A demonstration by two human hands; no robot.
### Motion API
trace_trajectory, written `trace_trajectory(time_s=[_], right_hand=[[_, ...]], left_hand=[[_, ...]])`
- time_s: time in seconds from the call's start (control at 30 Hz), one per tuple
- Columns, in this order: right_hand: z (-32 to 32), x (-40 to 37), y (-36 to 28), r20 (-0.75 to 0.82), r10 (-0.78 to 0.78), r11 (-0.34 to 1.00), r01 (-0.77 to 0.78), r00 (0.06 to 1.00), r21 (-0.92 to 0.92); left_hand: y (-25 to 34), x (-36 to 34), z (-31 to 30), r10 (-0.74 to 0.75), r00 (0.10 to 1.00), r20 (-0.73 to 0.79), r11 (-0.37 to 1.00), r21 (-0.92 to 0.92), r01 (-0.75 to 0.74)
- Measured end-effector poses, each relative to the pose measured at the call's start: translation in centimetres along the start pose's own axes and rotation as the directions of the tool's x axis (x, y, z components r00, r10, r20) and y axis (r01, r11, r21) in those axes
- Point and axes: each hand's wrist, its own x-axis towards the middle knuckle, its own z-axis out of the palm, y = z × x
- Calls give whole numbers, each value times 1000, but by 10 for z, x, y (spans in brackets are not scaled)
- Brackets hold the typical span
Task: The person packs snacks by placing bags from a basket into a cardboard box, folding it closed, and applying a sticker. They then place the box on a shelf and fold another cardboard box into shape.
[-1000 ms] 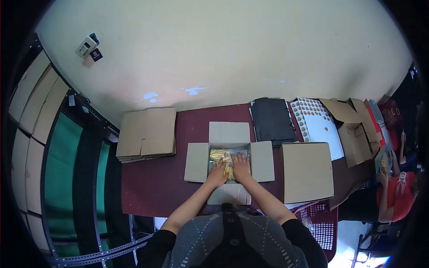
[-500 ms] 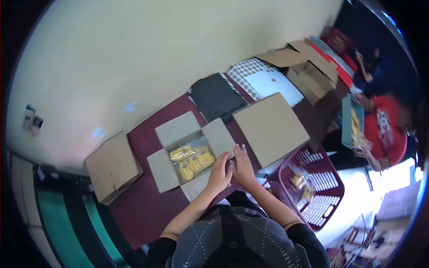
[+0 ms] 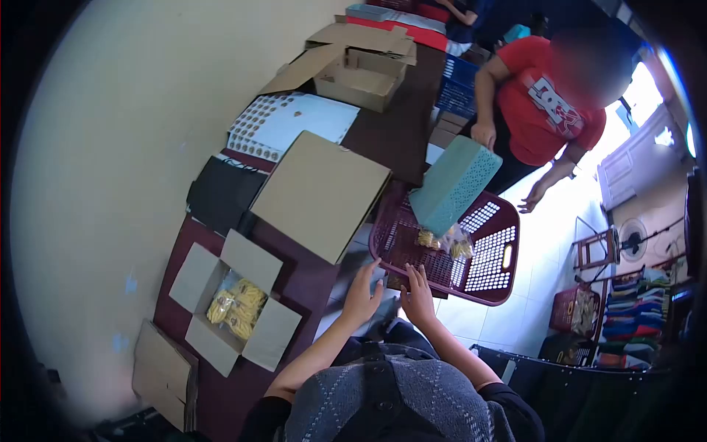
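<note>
Both hands reach toward the near rim of a maroon plastic basket (image 3: pixel 490 274). My left hand (image 3: pixel 361 296) has its fingers apart and holds nothing, fingertips close to the basket's near left corner. Beside it, my right hand (image 3: pixel 418 298) is also open, its fingertips right at the rim. Inside the basket lie several clear packs (image 3: pixel 460 247) of yellow pieces. A co-worker's hand (image 3: pixel 484 134) tilts a teal basket (image 3: pixel 456 180) over the maroon one. To the left, an open carton (image 3: pixel 206 283) holds yellow packs (image 3: pixel 239 306) in clear plastic.
A closed cardboard box (image 3: pixel 320 195) stands on the maroon table (image 3: pixel 298 283). Behind it lie a black folded item (image 3: pixel 224 193), a sticker sheet (image 3: pixel 309 118) and an open box (image 3: pixel 361 81). Flattened cardboard (image 3: pixel 158 376) leans at the near left. A person in a red shirt (image 3: pixel 534 96) stands opposite.
My view has turned right. Both hands have left the open carton's flap for the maroon basket's rim. The co-worker has brought the teal basket over the maroon one and tipped it.
</note>
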Motion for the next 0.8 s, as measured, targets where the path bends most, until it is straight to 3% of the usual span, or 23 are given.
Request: trace_trajectory(time_s=[0.13,0.3,0.43,0.57,0.7,0.77,0.8], right_hand=[[-11,2,51,-45,23,999,-22,999,30],[-36,11,119,-36,46,997,-43,998,64],[-45,15,192,2,149,987,-149,989,52],[-45,13,256,6,274,961,-274,962,-48],[-28,19,316,76,450,893,-445,890,-68],[-11,24,345,158,529,849,-521,834,-87],[-6,30,347,137,644,765,-637,753,-98]], left_hand=[[3,23,37,16,999,49,999,39,-18],[4,57,103,-74,992,104,997,17,72],[-15,78,156,-165,933,319,974,204,103],[-50,92,206,-270,876,400,952,250,179],[-90,110,244,-306,860,407,941,267,209],[-102,124,259,-368,833,414,903,372,215],[-115,129,270,-429,797,425,879,399,261]])
